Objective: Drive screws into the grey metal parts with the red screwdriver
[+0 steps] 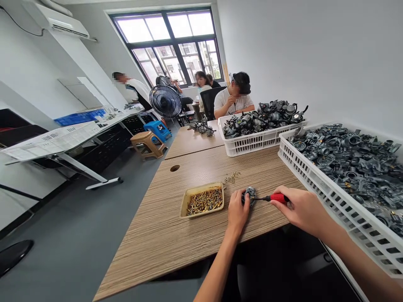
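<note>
On the wooden table, my left hand (pixel 237 211) is closed around a small grey metal carburetor body (pixel 251 193), holding it against the tabletop. My right hand (pixel 300 209) grips a screwdriver (pixel 277 198) with a red and black handle. The screwdriver's shaft points left, and its tip meets the side of the carburetor body; the exact spot of contact is too small to make out. Left of my left hand stands a shallow cream tray (pixel 183 205) full of small brass jets. A loose little pile of brass jets (pixel 232 177) lies on the table just beyond.
A white crate (pixel 327 184) of grey metal castings stands close on my right. Behind it, another white crate (pixel 248 147) holds darker carburetors. More carburetors (pixel 203 126) lie at the table's far end, near a seated person (pixel 234 98). A fan (pixel 166 101) and stools (pixel 147 144) are on the left.
</note>
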{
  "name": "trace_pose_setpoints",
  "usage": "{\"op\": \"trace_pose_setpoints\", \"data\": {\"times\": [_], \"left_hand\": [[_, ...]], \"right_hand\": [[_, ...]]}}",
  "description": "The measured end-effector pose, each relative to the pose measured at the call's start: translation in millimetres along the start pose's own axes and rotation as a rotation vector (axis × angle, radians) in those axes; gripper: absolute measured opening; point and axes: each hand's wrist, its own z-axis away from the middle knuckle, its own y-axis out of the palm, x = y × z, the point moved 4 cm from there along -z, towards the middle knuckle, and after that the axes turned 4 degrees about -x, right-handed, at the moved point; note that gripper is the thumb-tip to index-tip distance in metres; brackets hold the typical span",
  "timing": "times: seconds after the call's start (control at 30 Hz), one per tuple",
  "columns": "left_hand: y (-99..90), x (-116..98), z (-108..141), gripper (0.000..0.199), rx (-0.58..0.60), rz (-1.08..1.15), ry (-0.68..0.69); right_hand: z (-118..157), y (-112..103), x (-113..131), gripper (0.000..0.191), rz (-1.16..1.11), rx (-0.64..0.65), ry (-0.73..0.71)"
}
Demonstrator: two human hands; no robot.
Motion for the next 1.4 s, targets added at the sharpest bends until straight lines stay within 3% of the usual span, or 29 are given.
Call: {"op": "trace_pose_setpoints", "data": {"times": [0.17,0.5,0.7,0.83,0.93,1.03,1.13,1.23,1.4], "left_hand": [[0.8,1,-1,0.021,0.0,-0.005,-0.004],[0.4,2,-1,0.019,0.0,-0.013,-0.007],[1.5,2,0,0.023,-0.003,-0.03,0.015],[-0.1,2,-2,0.027,-0.012,0.001,0.023],[-4.8,5,-3,0.025,-0.072,0.062,-0.048],[-6.9,6,-2,0.028,-0.087,0.082,-0.097],[-4.0,2,-1,0.034,-0.016,0.042,-0.033],[-0.4,0,0,0.03,0.043,0.007,0.039],[1.8,1,3,0.038,0.041,-0.076,0.101]], "right_hand": [[-1,1,-5,0.035,0.067,-0.048,0.025],[-3,5,-9,0.046,0.017,-0.104,0.244],[-5,1,-11,0.037,-0.092,-0.091,0.244],[-6,-9,-23,0.037,-0.193,-0.138,0.253],[-10,-8,-40,0.038,-0.25,-0.205,0.29],[-17,6,-59,0.037,-0.324,-0.217,0.316],[-24,25,-75,0.038,-0.445,-0.173,0.295],[-27,43,-91,0.045,-0.627,-0.077,0.342],[-25,76,-112,0.059,-0.859,0.115,0.447]]}}
